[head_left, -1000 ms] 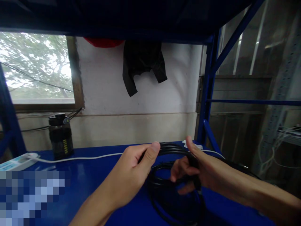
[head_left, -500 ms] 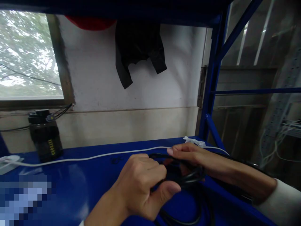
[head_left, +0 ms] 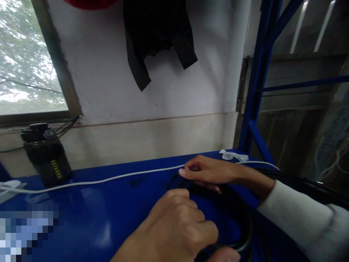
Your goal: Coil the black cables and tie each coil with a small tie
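A looped black cable lies between my two hands, just above or on the blue tabletop. My left hand, in the front middle, is curled with its fingers closed round the near side of the loop; the thumb lies at the bottom edge of the view. Farther back, my right hand pinches the far side of the coil between thumb and fingers, close to the white cable. The part of the coil inside my left fist is hidden.
The blue tabletop carries a black bottle at left, thin black ties and crumpled white plastic at the back. More black cable runs behind my right forearm. A blue metal post stands at right.
My left hand has moved toward me and right, my right hand slightly left and up. The loop between them has widened. The view has tilted down a little.
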A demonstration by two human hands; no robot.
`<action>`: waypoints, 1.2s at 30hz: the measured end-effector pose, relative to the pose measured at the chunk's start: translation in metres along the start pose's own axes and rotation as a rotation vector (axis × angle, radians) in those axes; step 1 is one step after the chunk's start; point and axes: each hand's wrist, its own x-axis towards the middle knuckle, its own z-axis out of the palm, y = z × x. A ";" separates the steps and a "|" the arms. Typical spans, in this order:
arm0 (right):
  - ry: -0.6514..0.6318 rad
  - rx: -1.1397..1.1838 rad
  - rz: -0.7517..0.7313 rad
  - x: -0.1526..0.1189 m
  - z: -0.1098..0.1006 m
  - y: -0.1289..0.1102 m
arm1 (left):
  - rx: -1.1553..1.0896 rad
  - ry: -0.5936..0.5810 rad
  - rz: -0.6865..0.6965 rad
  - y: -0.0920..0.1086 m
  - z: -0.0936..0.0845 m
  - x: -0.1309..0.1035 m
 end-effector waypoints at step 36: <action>0.394 -0.288 -0.271 -0.006 0.014 0.014 | -0.009 0.209 -0.665 -0.078 -0.050 -0.089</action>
